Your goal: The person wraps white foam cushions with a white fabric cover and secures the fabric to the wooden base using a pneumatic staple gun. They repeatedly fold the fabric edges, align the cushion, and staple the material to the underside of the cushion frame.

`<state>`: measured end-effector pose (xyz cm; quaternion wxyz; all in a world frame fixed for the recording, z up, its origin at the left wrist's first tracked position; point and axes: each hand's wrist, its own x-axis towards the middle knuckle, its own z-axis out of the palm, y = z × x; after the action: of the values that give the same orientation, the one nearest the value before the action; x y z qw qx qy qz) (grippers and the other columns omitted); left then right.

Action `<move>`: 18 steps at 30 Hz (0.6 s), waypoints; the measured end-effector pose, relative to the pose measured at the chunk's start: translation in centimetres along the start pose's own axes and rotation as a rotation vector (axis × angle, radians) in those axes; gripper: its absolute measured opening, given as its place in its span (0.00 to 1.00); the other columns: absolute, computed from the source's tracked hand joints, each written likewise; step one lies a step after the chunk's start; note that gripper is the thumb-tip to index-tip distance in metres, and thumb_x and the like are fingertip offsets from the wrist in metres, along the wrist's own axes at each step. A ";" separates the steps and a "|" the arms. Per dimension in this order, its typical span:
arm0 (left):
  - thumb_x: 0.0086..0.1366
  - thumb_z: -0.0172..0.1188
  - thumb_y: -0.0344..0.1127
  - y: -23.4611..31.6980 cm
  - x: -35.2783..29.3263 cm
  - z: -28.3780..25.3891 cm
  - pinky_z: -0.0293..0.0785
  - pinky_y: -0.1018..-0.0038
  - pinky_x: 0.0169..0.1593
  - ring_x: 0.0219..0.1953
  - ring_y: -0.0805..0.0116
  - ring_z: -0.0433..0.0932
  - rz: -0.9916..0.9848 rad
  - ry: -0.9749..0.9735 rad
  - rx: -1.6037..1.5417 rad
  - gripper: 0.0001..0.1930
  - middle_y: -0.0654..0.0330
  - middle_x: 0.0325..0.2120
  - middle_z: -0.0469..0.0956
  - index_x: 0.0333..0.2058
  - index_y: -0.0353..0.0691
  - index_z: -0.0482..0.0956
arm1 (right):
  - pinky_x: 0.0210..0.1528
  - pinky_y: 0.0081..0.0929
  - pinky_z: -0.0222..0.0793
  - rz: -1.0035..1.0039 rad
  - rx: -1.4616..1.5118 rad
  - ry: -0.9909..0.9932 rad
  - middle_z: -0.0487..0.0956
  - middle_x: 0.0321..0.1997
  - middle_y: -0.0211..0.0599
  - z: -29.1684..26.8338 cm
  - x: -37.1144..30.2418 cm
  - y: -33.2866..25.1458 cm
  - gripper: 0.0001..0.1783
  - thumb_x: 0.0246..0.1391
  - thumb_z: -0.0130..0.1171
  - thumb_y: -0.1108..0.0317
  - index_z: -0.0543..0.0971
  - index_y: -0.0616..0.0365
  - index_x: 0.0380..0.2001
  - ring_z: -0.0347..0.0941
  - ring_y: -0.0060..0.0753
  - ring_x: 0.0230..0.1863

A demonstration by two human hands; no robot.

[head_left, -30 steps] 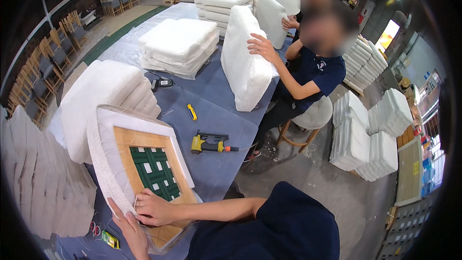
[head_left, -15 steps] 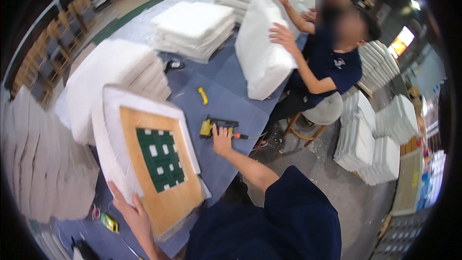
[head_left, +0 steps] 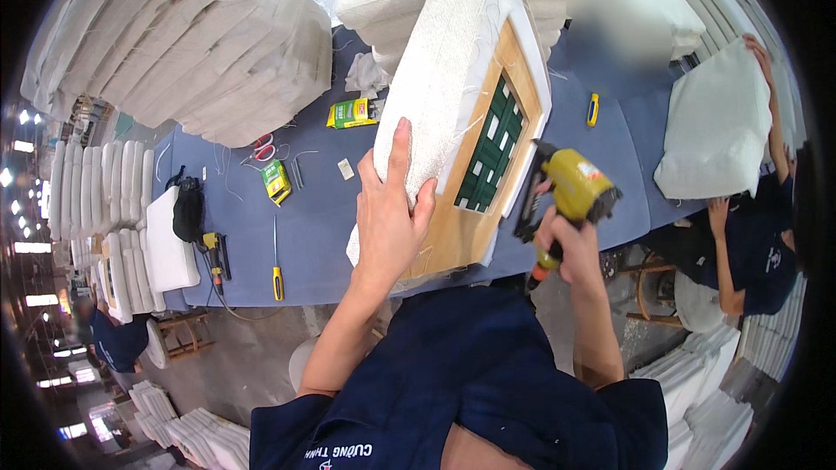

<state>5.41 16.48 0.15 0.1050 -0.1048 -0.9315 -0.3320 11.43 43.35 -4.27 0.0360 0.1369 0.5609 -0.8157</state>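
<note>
A white fabric-covered seat cushion [head_left: 427,87] stands tilted on the table in front of me. Its underside shows a wooden frame [head_left: 457,231] with green webbing [head_left: 490,152] across the opening. My left hand [head_left: 389,218] grips the cushion's near side, thumb and fingers pressed to the cloth. Just right of the cushion, my right hand [head_left: 566,244] is wrapped round the handle of a yellow and black air staple gun [head_left: 579,183]. An orange hose fitting shows at the handle's lower end. The gun's nose is close to the frame's right edge; whether it touches, I cannot tell.
On the blue-covered table [head_left: 244,252] lie a screwdriver [head_left: 278,283], scissors [head_left: 264,150], yellow-green packets [head_left: 276,181], a yellow cutter [head_left: 593,110] and a second staple gun [head_left: 216,261]. Cushion stacks [head_left: 200,43] rise behind. At right, a co-worker's hands hold a white cushion [head_left: 710,130].
My view has swung left. My right hand has lifted the staple gun off the table and brought it beside the cushion. The cushion now stands more upright, my left hand still on it.
</note>
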 end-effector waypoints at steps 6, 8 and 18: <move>0.64 0.63 0.20 1.6 0.6 0.2 0.76 0.52 0.55 0.55 0.34 0.76 0.019 -0.028 0.011 0.48 0.37 0.60 0.65 0.79 0.54 0.54 | 0.26 0.20 0.60 0.307 0.030 -0.300 0.66 0.22 0.21 6.8 -4.3 -2.7 0.19 0.71 0.59 0.70 0.74 0.64 0.60 0.60 0.14 0.21; 0.60 0.62 0.16 2.2 0.2 0.1 0.76 0.51 0.56 0.56 0.32 0.75 0.011 -0.030 0.018 0.51 0.37 0.60 0.65 0.79 0.55 0.55 | 0.26 0.19 0.59 0.307 0.097 -0.312 0.66 0.24 0.20 7.5 -4.3 -2.1 0.18 0.71 0.59 0.70 0.74 0.63 0.60 0.59 0.13 0.20; 0.59 0.69 0.22 2.1 -0.1 0.3 0.72 0.52 0.56 0.59 0.37 0.72 0.022 -0.020 0.041 0.52 0.38 0.61 0.65 0.79 0.59 0.55 | 0.25 0.19 0.59 0.247 0.056 -0.275 0.67 0.25 0.21 8.2 -4.7 -2.6 0.16 0.71 0.59 0.71 0.75 0.63 0.58 0.58 0.12 0.19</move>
<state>6.00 18.26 1.11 0.1015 -0.1159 -0.9379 -0.3107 13.94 36.28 2.02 0.2086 0.0930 0.5068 -0.8313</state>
